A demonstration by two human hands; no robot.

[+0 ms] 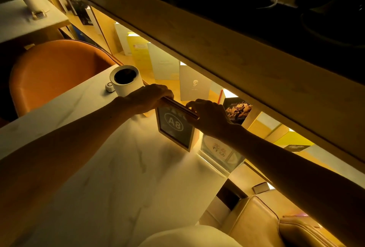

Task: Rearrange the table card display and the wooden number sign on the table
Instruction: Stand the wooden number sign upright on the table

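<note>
The wooden number sign (174,128), a light wood frame with a dark face marked "A8", stands upright near the far edge of the white marble table (110,171). My left hand (150,97) grips its top left corner. My right hand (209,117) holds the top right edge, fingers curled over it. A thin dark strip, possibly a card, runs along the sign's top between both hands. The clear table card display (220,152) with printed characters stands just right of the sign, behind my right forearm.
A white cylindrical holder (126,81) and a small white round device (109,87) sit at the table's far left corner. An orange chair (55,75) is beyond it. A lit shelf of books (194,85) runs behind the table. A tan cushioned seat (262,225) lies at lower right.
</note>
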